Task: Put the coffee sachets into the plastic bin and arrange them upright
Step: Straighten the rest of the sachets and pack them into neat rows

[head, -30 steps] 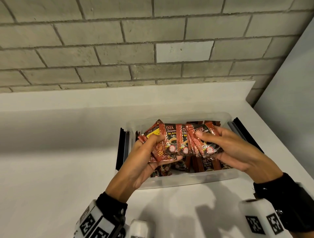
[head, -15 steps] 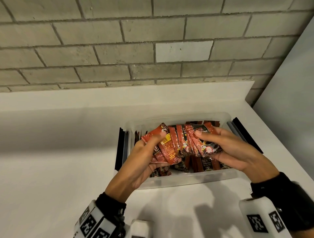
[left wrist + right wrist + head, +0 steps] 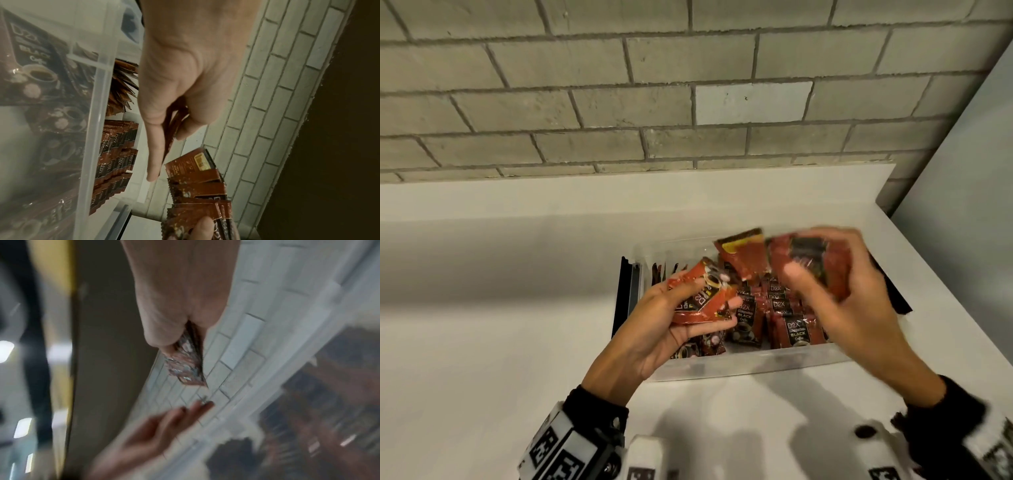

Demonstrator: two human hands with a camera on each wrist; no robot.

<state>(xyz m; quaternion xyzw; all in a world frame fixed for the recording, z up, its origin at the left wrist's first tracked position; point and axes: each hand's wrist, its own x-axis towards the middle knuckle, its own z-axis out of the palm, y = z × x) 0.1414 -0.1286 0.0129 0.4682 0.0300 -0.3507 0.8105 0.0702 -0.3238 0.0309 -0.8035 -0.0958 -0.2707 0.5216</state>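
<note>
- Left hand (image 3: 654,329) is curled round a small fan of coffee sachets (image 3: 702,301), held low over the near-left corner of the clear plastic bin (image 3: 756,366).
- Right hand (image 3: 835,301) is pinched on a second stack of sachets (image 3: 815,263), raised over the right half of the bin; it is motion-blurred, so the count cannot be told.
- One loose sachet (image 3: 743,257) is seen between the hands, yellow patch up; whether it is gripped by the right hand cannot be told.
- Bin sits on the white desk (image 3: 482,342) near the brick wall (image 3: 619,102); rows of sachets (image 3: 787,318) are already stood upright inside, with a few lying flat at the near-left corner.
- Judgement: stacks should be squared edge-on before lowering, then slotted into a gap beside the standing rows.
- Grip is best released only once the bottom edges are seated, or neighbours may be toppled.
- Flat ones should be stood up last.
</note>
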